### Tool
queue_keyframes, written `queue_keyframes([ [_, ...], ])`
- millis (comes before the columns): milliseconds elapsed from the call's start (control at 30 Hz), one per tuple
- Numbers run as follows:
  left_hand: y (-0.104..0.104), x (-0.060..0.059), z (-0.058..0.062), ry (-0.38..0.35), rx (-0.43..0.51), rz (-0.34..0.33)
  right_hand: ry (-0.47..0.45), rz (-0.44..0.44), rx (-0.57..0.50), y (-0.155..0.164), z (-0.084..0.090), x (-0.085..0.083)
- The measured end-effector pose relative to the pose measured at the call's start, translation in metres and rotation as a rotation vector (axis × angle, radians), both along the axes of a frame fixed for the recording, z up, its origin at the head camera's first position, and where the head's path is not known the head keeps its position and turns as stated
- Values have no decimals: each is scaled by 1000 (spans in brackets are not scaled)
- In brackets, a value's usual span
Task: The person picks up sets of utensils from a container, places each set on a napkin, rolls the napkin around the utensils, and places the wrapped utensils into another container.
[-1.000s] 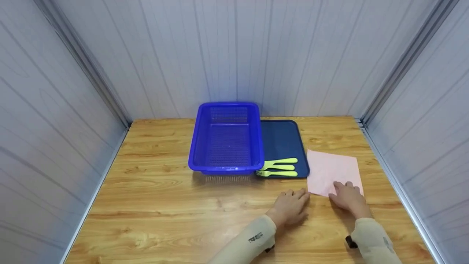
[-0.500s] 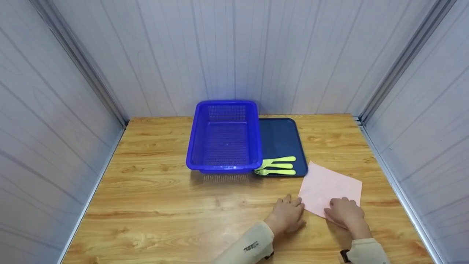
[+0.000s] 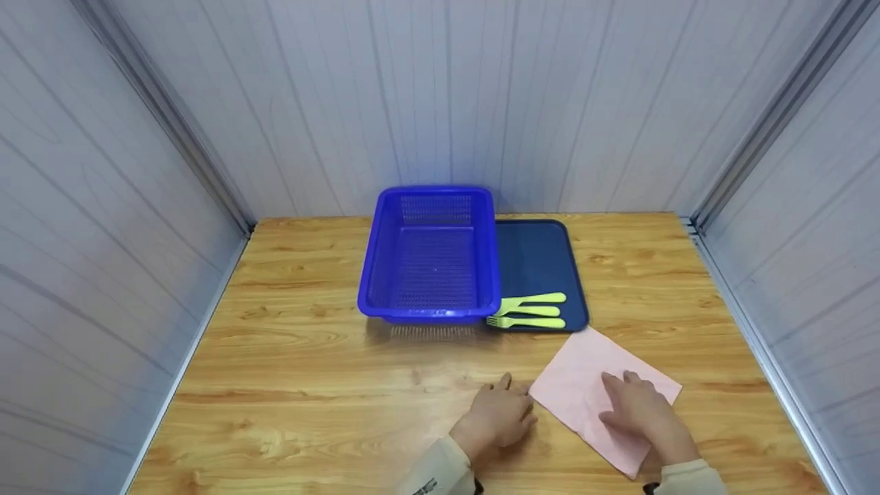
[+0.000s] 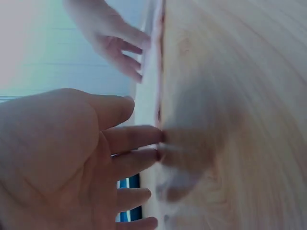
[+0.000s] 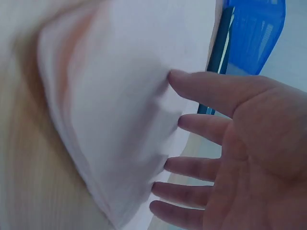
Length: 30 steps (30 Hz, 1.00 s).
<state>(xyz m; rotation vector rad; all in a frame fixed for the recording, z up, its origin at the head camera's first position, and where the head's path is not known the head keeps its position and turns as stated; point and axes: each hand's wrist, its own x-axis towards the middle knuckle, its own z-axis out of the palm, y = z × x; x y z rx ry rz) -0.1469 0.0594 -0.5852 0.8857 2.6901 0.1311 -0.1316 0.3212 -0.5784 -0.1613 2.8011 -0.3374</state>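
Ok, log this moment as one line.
right hand: flat on pink paper napkin | left hand: open beside its edge | wooden table

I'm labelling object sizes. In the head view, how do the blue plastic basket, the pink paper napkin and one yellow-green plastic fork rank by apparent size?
1. Blue plastic basket, largest.
2. Pink paper napkin; it lies nearer the camera and the right hand covers part of it, so the gap is unsure.
3. Yellow-green plastic fork, clearly smallest.
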Motion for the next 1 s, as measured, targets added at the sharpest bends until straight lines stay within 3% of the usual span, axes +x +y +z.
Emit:
queue_keyframes([
  [100, 4, 1, 3, 196, 34, 13, 8, -3, 22, -12, 5, 5],
  [167, 7, 4, 1, 242, 74, -2, 26, -2, 41, -22, 5, 10],
  [233, 8, 9, -3, 191, 99, -24, 50, 5, 62, -32, 4, 16],
  [333, 5, 20, -12, 78, 49, -32, 81, 16, 84, -48, 0, 21],
  [433, -6, 30, -18, 37, -12, 35, 105, 37, 87, -66, -2, 23],
  [700, -55, 38, -14, 55, 54, 209, 202, 129, 46, -123, -7, 17],
  [1000, -91, 47, -17, 142, 108, 345, 149, 205, -62, -156, -19, 10],
])
